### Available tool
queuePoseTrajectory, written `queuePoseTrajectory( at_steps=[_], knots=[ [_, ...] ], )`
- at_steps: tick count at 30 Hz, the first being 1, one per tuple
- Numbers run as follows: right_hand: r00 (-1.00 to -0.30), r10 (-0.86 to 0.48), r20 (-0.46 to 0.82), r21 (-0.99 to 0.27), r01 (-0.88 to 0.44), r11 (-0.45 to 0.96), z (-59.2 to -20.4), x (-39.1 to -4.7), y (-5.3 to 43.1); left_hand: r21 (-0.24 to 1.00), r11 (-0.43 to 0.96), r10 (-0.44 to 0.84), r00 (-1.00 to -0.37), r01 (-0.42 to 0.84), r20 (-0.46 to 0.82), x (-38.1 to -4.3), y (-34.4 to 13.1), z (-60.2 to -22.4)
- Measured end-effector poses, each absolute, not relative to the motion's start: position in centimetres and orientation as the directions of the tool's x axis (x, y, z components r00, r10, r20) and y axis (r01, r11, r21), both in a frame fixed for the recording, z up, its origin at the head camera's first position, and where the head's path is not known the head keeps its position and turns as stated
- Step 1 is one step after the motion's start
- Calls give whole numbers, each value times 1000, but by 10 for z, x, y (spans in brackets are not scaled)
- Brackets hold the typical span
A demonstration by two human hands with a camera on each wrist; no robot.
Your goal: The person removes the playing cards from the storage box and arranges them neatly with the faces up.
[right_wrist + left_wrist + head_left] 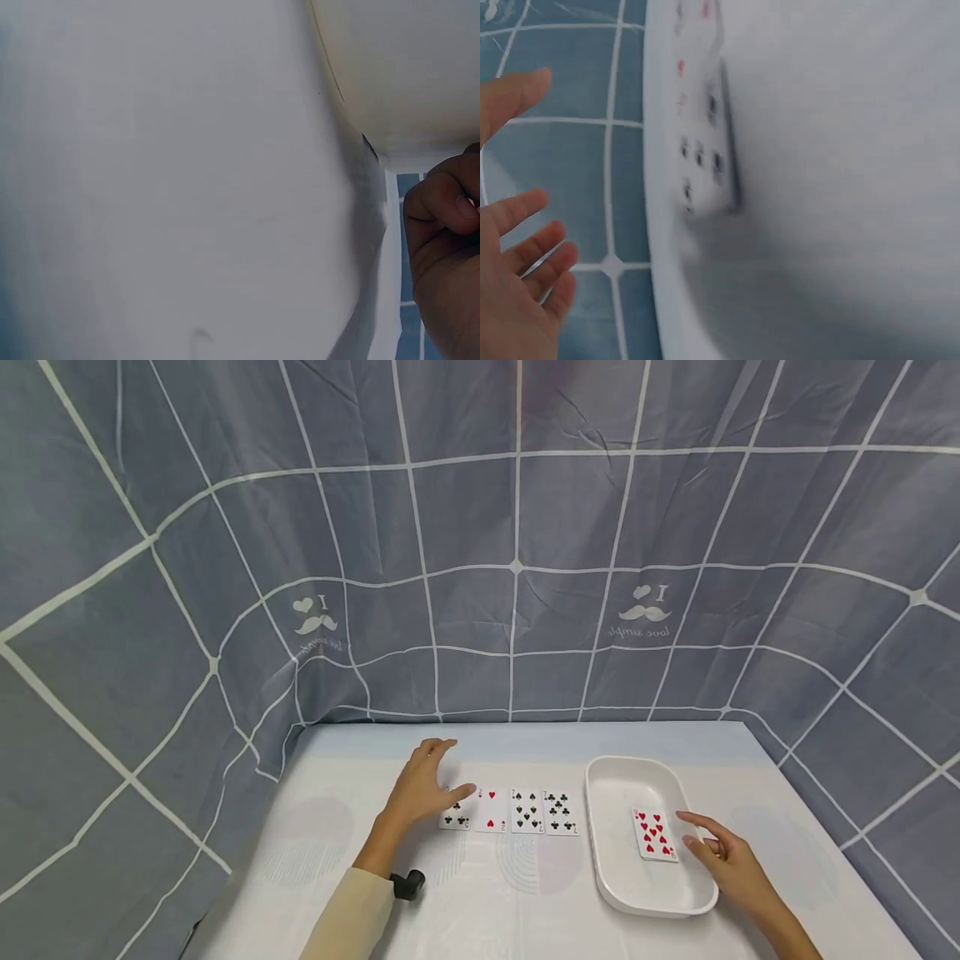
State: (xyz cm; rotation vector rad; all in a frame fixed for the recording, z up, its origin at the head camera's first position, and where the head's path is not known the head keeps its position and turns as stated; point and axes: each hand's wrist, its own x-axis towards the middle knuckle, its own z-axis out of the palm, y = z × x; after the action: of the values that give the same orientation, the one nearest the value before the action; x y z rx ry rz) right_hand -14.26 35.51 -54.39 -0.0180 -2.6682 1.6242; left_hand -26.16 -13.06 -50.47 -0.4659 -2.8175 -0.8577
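My left hand [420, 787] hovers over the left end of a row of playing cards, thumb and fingers spread apart with nothing between them. It partly covers the leftmost black-suited card [455, 818]. Beside that lie a two of hearts [491, 810], a spades card [527, 811] and a clubs card [561, 812]. The left wrist view shows the spread left hand [525, 255] and the blurred cards [705, 161]. Over the right rim of a white tray [622, 893] is my right hand [727, 857], thumb and index finger apart. A hearts card [655, 835] lies face up inside the tray, near those fingertips.
A white table [480, 910] with faint printed circles carries the cards and tray. Grey-blue checked curtains [480, 610] hang behind and along both sides. A black band with a small device [407, 885] is on the left wrist.
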Motion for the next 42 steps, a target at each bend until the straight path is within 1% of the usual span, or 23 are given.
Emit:
queuePoseTrajectory(
  at_steps=[4,9,14,17,23,31,34,37,42],
  knots=[
    [-1000,21,19,-891,-7,455,-545,-142,357,555,751,241,-931,357,273,-264,-108,-488],
    [-1000,2,20,-903,-17,430,-545,-142,357,580,711,276,-916,398,290,-265,-68,-471],
    [-1000,-4,22,-911,-22,412,-546,-141,355,581,687,326,-900,435,288,-266,-24,-466],
    [-1000,9,2,-908,2,418,-546,-140,355,564,685,370,-887,461,276,-263,2,-466],
    [-999,27,-24,-907,33,419,-545,-138,354,488,689,470,-843,536,262,-254,49,-470],
    [-1000,24,-14,-902,23,432,-544,-144,353,307,723,565,-786,619,252,-242,95,-479],
    [-1000,7,12,-905,-8,425,-545,-145,353,247,725,596,-766,643,242,-239,110,-486],
    [-999,-9,33,-906,-34,423,-547,-145,353,207,729,613,-757,652,225,-233,122,-494],
    [-1000,1,17,-905,-15,425,-547,-141,353,179,733,632,-754,656,176,-224,139,-506]
  ],
)
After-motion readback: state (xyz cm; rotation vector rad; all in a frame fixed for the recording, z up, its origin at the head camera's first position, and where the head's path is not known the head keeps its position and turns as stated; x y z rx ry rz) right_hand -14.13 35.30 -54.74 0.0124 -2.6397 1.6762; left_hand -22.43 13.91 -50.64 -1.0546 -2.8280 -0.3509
